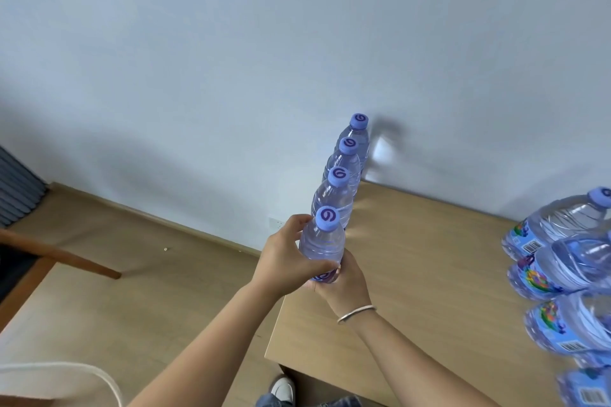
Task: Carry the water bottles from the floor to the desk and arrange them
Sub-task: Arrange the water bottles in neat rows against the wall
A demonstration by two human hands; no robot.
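Wall (231, 43): plain and pale blue-white, filling the upper part of the view; soft shadows lay across its lower left.
Socket (276, 224): a white outlet sat low on the wall, just above the skirting.
Skirting (158, 216): a light wooden strip ran along the foot of the wall.
Floor (148, 291): tan and smooth, with a small pale speck near the skirting.
Counter (429, 274): light wood, its far edge against the wall, its left corner jutting over the floor.
Wooden furniture (66, 256): a brown leg or rail slanted in from the left edge.
Grey slatted object (18, 188): stood at the far left; what it was could not be told.
Light: even and diffuse, with a bright patch on the wall above the counter's far corner.
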